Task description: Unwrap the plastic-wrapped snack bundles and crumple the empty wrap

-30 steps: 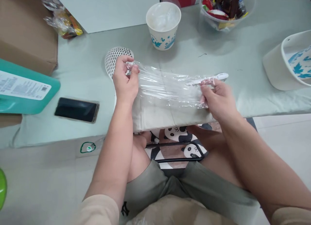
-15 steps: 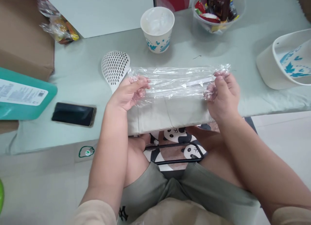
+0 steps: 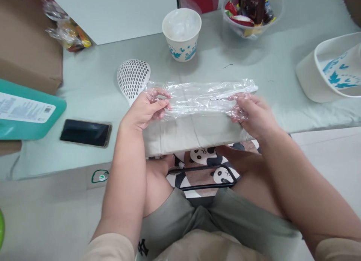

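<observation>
A sheet of clear, crinkled plastic stretches between my hands above the table's front edge. My left hand grips its left end, thumb and fingers closed on the film. At the other end, my right hand has its fingers closed on the plastic. A thin white strip-like item lies along the film beside the right fingers; its lower part is hard to make out. Just behind my left hand rests a white perforated ladle, its handle partly hidden by that hand.
A patterned paper cup stands behind the plastic. Further right are a clear bowl of wrapped sweets and a white container holding another cup. On the left lie a phone and a green bottle, near a cardboard box.
My right hand has moved left and slightly down, and the plastic's right end has shifted left. More of the white strip now shows beyond the fingers.
</observation>
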The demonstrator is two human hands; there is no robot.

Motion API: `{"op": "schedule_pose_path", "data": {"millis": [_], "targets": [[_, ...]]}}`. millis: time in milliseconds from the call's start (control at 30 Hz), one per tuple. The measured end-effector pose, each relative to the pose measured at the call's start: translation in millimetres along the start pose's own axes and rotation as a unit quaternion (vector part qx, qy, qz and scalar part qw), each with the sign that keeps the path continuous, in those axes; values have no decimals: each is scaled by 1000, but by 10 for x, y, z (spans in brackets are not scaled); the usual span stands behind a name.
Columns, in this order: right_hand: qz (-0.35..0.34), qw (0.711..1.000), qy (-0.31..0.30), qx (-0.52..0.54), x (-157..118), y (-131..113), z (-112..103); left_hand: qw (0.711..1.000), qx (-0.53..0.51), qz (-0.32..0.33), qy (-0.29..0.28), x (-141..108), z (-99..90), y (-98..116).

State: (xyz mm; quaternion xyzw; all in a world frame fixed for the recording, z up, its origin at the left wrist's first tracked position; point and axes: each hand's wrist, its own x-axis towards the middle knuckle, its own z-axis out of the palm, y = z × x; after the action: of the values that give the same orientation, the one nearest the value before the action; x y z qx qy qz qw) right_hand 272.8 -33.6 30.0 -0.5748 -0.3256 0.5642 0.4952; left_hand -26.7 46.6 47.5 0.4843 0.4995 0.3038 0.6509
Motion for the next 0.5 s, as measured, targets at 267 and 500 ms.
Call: {"op": "schedule_pose_path", "data": {"millis": [267, 500], "targets": [[-12, 1000, 25, 1, -44, -5, 7, 999, -41, -12, 26, -1, -32, -5], [-72, 995, 36, 59, -3, -4, 16, 989, -135, -5, 64, 73, -22, 12]]}}
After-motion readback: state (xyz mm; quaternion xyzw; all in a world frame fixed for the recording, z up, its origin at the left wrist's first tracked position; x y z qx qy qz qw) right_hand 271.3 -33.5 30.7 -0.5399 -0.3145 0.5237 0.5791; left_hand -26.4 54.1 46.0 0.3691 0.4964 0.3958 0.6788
